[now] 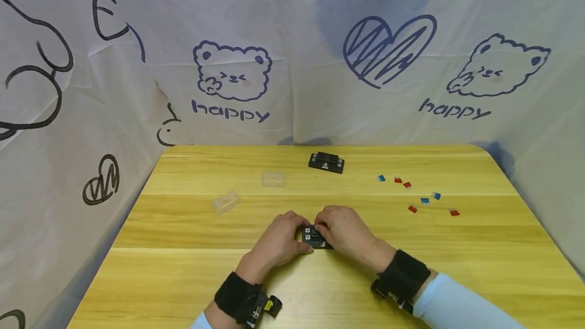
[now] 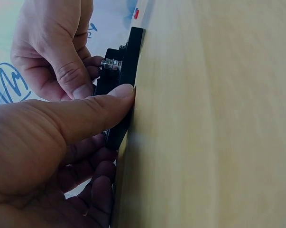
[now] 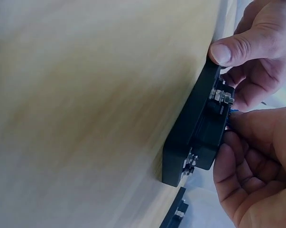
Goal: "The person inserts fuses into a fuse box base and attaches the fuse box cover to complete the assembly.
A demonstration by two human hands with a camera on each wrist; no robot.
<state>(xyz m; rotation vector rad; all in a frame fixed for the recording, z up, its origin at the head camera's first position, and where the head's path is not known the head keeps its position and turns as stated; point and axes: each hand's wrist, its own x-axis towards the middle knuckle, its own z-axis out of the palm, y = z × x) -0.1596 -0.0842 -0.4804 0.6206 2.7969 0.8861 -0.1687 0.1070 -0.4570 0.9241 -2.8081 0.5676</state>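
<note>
Ref. pt.: blk terminal block (image 1: 313, 237), base down on wood-grain counter (image 1: 151, 268), btwn both grips; items L to R as follows.

Clear cover no. 1 (image 1: 227, 202), far L of block and beyond it, set askew; clear cover no. 2 (image 1: 273, 179), beyond block, slightly L; left grip (image 1: 282, 240) closed about block's L end, thumb on near edge, fingers round far side; spare blk block (image 1: 326, 159), well beyond block, a touch R, metal terminals visible; right grip (image 1: 345, 230) over block's R part, thumb and fingers pinched tog. at its top; blue sliver (image 3: 233, 110) shows at those fingertips, mostly hidden.

Scattered R of block and beyond it, approx. in one loose group: three blue pcs. (image 1: 425, 200); four red pcs. (image 1: 413, 208), the rightmost red lying apart.
</note>
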